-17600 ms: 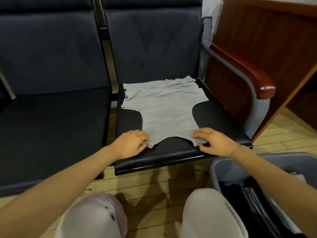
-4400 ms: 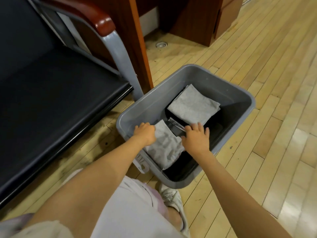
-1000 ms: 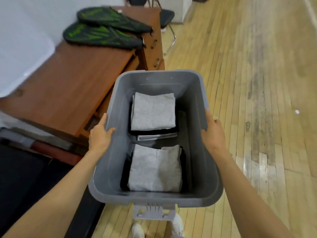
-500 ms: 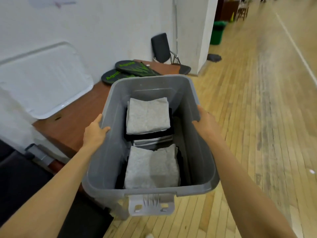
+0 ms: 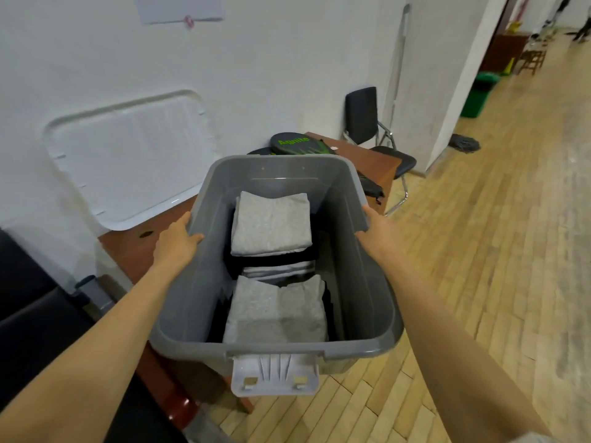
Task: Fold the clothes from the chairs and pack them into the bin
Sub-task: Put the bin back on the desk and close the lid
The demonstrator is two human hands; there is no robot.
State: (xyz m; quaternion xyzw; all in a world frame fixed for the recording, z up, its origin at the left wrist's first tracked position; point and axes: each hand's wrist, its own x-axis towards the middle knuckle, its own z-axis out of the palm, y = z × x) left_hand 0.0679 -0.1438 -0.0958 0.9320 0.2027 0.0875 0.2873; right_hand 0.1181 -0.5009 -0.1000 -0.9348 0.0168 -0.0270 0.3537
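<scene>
A grey plastic bin [image 5: 371, 292] hangs in the air in front of me, carried by both hands. My left hand [image 5: 174, 243] grips its left rim, thumb over the edge. My right hand [image 5: 375, 230] grips the right rim; its fingers are hidden behind the wall. Inside lie two folded grey garments, one at the far end [image 5: 271, 223] and one at the near end [image 5: 276, 311], on top of dark folded clothes. A white latch [image 5: 275, 374] hangs from the bin's near end.
A brown wooden desk [image 5: 374, 161] stands against the white wall, with a white lid [image 5: 128, 155] leaning on the wall and dark racket covers [image 5: 295, 143] on top. The black chairs [image 5: 28, 311] are at the lower left. A small black chair [image 5: 374, 129] stands beyond. Wooden floor stretches right.
The bin has risen from the floor and is carried forward in both hands. My view has tilted up, so more of the wall and corridor shows. The clothes inside have not shifted.
</scene>
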